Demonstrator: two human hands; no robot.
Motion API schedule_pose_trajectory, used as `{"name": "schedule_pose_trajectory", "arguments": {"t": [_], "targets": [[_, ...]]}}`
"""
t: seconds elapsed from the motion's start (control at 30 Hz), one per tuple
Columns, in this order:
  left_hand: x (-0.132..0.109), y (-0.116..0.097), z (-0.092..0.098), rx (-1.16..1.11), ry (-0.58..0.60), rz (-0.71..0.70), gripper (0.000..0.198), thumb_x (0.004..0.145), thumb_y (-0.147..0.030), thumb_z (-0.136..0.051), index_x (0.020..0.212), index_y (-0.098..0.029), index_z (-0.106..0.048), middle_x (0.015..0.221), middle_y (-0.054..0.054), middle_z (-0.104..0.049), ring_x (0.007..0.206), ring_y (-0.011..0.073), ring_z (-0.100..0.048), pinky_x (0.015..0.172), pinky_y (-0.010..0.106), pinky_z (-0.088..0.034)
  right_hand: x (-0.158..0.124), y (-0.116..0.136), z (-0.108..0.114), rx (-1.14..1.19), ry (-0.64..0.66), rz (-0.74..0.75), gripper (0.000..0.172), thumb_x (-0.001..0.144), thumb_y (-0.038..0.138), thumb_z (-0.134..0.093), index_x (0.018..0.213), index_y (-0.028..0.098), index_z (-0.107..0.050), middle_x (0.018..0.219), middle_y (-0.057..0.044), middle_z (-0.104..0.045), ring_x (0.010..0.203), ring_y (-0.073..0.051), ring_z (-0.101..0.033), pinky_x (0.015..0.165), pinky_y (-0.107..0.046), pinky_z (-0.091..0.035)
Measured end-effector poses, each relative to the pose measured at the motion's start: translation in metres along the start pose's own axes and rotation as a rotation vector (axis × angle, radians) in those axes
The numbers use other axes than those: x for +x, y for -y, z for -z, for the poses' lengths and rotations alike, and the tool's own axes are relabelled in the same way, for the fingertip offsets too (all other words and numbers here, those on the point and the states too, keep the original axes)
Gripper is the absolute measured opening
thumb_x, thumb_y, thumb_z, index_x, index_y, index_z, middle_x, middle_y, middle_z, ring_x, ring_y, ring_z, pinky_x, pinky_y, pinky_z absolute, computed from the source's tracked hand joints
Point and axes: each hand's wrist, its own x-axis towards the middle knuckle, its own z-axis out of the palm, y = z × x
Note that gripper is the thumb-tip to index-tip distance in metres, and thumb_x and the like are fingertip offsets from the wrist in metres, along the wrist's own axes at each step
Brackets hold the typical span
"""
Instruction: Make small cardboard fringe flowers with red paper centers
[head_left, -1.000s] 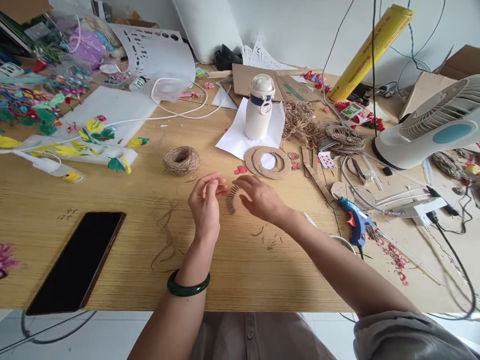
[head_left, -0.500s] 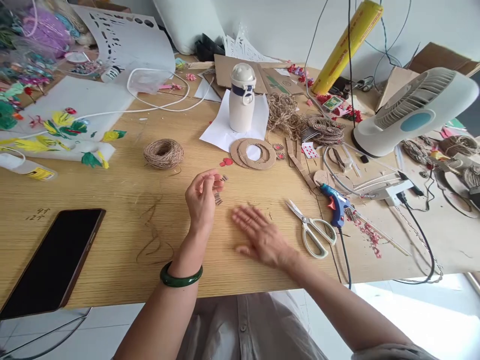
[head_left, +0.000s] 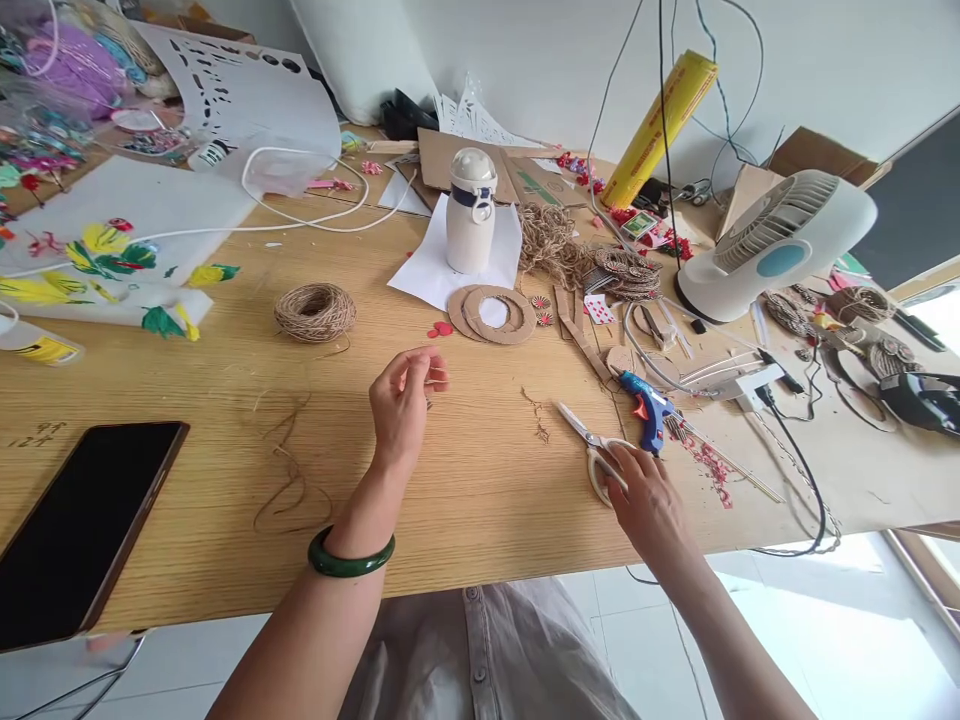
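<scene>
My left hand point(head_left: 401, 405), a green bangle on its wrist, hovers over the middle of the table with fingers curled in. A small striped piece point(head_left: 429, 403) barely shows beneath its fingertips; the rest is hidden by the hand. At the right, my right hand point(head_left: 651, 500) has its fingers and thumb on the cream handles of the scissors point(head_left: 592, 440). The scissors lie flat, with blades pointing away to the left. Just beyond them rests a blue glue gun point(head_left: 646, 408).
Behind my hands are a twine ball point(head_left: 315, 312), cardboard rings point(head_left: 517, 328), red discs point(head_left: 441, 329) and a white bottle point(head_left: 470, 225). A phone point(head_left: 94, 520) lies left. The fan point(head_left: 780, 245) and a power strip point(head_left: 757, 385) with cords stand right.
My right hand has gone from lying flat on the table to the scissors' handles at the right. My left hand stays nearly in place; its striped pieces show less now. The view has shifted right.
</scene>
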Motion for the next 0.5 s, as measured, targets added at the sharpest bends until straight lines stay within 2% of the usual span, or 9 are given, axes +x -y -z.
{"name": "schedule_pose_trajectory", "arguments": {"t": [0.13,0.2,0.3,0.37,0.4,0.5], "targets": [[-0.001,-0.002,0.0,-0.029,-0.013,0.014,0.026,0.083,-0.038,-0.062,0.087,-0.015,-0.072,0.079,0.004,-0.069,0.065,0.0127,-0.065,0.062,0.026,-0.058,0.003,-0.007,0.0,0.183,0.016,-0.124,0.039,0.082,0.025,-0.057,0.12,0.018,-0.062,0.098,-0.012,-0.069,0.09,-0.029,-0.065,0.083,-0.045,-0.056],[0.0,-0.003,0.002,-0.04,-0.018,0.018,0.025,0.083,-0.037,-0.062,0.088,-0.014,-0.072,0.08,0.004,-0.07,0.066,0.0127,-0.065,0.062,0.026,-0.058,0.006,-0.001,0.006,0.386,-0.021,-0.243,0.041,0.081,0.033,-0.063,0.119,0.019,-0.062,0.096,-0.01,-0.069,0.085,-0.026,-0.066,0.082,-0.045,-0.055],[0.0,-0.004,0.003,-0.025,0.007,-0.004,0.025,0.085,-0.036,-0.061,0.089,-0.015,-0.073,0.081,0.004,-0.07,0.064,0.0119,-0.065,0.062,0.025,-0.058,0.015,0.013,0.017,0.826,-0.021,-0.415,0.048,0.08,0.043,-0.068,0.121,0.018,-0.062,0.095,-0.01,-0.069,0.084,-0.025,-0.069,0.079,-0.043,-0.057],[-0.002,-0.004,0.002,-0.01,0.063,-0.019,0.025,0.086,-0.037,-0.061,0.089,-0.015,-0.073,0.08,0.003,-0.07,0.064,0.0119,-0.066,0.063,0.025,-0.058,0.026,0.024,0.022,1.15,0.041,-0.455,0.05,0.08,0.049,-0.07,0.12,0.019,-0.063,0.093,-0.008,-0.07,0.083,-0.024,-0.071,0.079,-0.043,-0.058],[-0.004,-0.004,0.001,-0.012,0.11,-0.013,0.025,0.086,-0.037,-0.062,0.089,-0.014,-0.073,0.08,0.003,-0.07,0.064,0.0124,-0.066,0.064,0.026,-0.058,0.033,0.03,0.022,1.259,0.029,-0.453,0.048,0.079,0.048,-0.073,0.116,0.019,-0.065,0.092,-0.007,-0.07,0.082,-0.024,-0.071,0.08,-0.043,-0.058],[-0.014,-0.001,-0.007,-0.06,0.316,0.096,0.03,0.087,-0.04,-0.064,0.096,-0.014,-0.073,0.087,0.006,-0.072,0.077,0.0164,-0.07,0.075,0.031,-0.059,0.056,0.056,0.012,1.387,-0.117,-0.452,0.041,0.075,0.044,-0.078,0.105,0.019,-0.066,0.09,-0.004,-0.067,0.074,-0.02,-0.071,0.075,-0.04,-0.06]]}}
